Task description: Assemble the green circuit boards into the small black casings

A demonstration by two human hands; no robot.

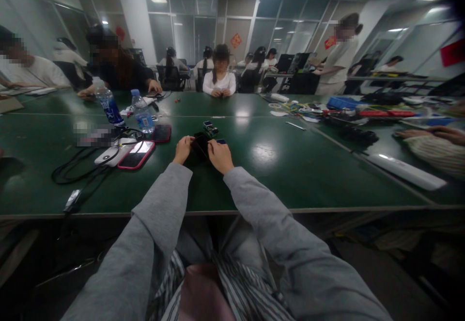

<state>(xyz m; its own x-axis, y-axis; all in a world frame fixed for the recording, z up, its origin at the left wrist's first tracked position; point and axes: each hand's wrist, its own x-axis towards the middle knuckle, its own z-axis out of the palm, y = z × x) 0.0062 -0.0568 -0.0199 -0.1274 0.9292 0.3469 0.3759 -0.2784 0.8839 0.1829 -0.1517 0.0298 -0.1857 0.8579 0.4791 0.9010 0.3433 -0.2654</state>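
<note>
Between my two hands is a flat, dark rectangular thing with a glossy face, like a small screen or phone (200, 146), tilted over the green table. My left hand (183, 149) grips its left edge, with the fingers closed on it. At the right edge my right hand (220, 155) is closed on the same thing. Just beyond it lie small green circuit boards (209, 128). A small blue piece (221, 141) shows beside my right fingers; its kind I cannot make out.
Left of my hands are a red-edged phone (137, 155), a white phone (109, 154), black cables (63, 168) and two water bottles, the nearer one (143, 112) half full. Tools and wires lie at the right, near a long white bar (407, 171). People sit around the table (290, 180).
</note>
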